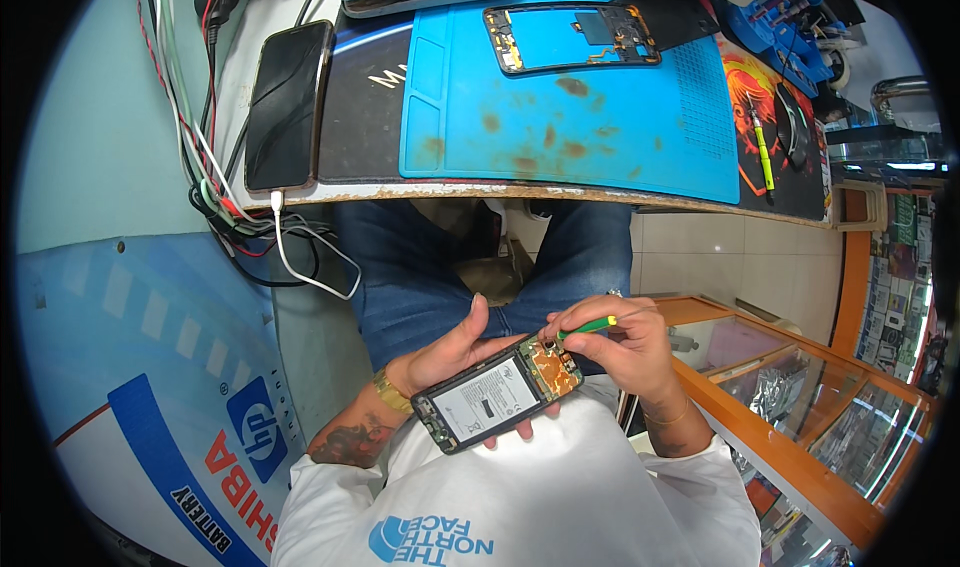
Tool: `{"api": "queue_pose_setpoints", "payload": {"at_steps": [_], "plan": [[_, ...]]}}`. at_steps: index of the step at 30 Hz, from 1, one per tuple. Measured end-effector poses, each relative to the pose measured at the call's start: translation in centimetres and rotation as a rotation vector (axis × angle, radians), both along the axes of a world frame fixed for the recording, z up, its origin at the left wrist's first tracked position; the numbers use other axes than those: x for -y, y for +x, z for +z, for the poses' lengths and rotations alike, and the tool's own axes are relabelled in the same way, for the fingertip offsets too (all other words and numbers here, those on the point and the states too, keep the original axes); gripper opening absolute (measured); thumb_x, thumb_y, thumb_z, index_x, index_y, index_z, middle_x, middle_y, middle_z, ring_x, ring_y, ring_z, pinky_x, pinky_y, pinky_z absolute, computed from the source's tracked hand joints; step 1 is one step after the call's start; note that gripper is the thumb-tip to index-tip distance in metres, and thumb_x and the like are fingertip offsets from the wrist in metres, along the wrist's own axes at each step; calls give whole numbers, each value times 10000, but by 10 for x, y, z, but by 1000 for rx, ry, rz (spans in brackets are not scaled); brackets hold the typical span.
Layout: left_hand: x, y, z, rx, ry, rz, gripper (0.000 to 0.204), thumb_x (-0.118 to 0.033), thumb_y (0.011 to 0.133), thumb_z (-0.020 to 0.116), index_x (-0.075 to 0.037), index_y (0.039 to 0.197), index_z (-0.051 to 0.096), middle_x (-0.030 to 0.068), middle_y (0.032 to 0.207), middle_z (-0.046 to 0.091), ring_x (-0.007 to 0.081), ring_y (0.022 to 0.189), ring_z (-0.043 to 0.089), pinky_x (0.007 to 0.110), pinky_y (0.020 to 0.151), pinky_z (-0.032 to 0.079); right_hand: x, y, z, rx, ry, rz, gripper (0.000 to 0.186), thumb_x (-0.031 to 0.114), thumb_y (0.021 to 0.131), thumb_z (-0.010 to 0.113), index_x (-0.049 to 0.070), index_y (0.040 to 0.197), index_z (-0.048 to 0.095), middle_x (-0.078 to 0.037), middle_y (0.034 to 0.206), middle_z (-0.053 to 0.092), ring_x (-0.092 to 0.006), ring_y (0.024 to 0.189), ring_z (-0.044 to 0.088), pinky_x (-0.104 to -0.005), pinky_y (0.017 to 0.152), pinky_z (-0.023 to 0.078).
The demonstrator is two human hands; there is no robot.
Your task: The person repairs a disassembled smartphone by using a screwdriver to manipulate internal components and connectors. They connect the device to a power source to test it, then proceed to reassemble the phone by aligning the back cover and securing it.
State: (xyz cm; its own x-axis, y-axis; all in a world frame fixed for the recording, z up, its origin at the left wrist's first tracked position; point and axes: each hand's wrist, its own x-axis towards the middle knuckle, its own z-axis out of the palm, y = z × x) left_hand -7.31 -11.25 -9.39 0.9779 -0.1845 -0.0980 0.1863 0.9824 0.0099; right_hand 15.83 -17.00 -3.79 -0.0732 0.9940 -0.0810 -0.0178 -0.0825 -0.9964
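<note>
The fingers of my right hand (635,349) pinch a green tool (592,326) beside the board (553,371) end of the opened phone (483,400), which slants away rightward; my left hand (446,355), fingers curled underneath, cradles it.

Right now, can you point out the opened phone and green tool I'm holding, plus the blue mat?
Opened phone (492,397), head view: mid-body, on the pale panel.
Green tool (587,328), head view: side of its handle.
Blue mat (540,105), head view: bare surface near its middle.
</note>
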Motion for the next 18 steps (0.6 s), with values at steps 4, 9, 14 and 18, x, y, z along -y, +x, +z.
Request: {"api": "queue_pose_setpoints", "payload": {"at_steps": [4, 9, 14, 18], "plan": [[2, 4, -1, 41, -68, 70, 1044, -905, 770, 158, -220, 1558, 153, 280, 1380, 472, 403, 1075, 639, 461, 716, 610, -2, 2, 5, -34, 135, -90, 156, -43, 793, 734, -16, 944, 703, -168, 937, 715, -237, 862, 714, -313, 765, 564], [6, 10, 4, 36, -149, 265, 951, -866, 808, 224, -307, 1565, 89, 276, 1420, 418, 421, 1115, 604, 548, 814, 575, 5, 9, 8, 70, 230, -138, 181, -47, 770, 742, -21, 943, 696, -160, 912, 674, -270, 859, 699, -384, 795, 568], [10, 15, 16, -59, -82, 460, 794, -771, 894, 213, -377, 1557, 25, 187, 1422, 439, 366, 1162, 586, 577, 856, 556, 9, 0, 20, 312, 433, -81, 254, -30, 738, 781, 10, 976, 698, -127, 890, 680, -273, 821, 693, -371, 758, 570], [15, 21, 25, -163, 30, 544, 784, -753, 907, 203, -353, 1560, 33, 125, 1473, 407, 330, 1225, 554, 592, 842, 558, 11, -14, 19, 562, 608, 34, 309, 76, 702, 793, 32, 992, 694, -112, 910, 675, -283, 849, 681, -428, 788, 566]]}}
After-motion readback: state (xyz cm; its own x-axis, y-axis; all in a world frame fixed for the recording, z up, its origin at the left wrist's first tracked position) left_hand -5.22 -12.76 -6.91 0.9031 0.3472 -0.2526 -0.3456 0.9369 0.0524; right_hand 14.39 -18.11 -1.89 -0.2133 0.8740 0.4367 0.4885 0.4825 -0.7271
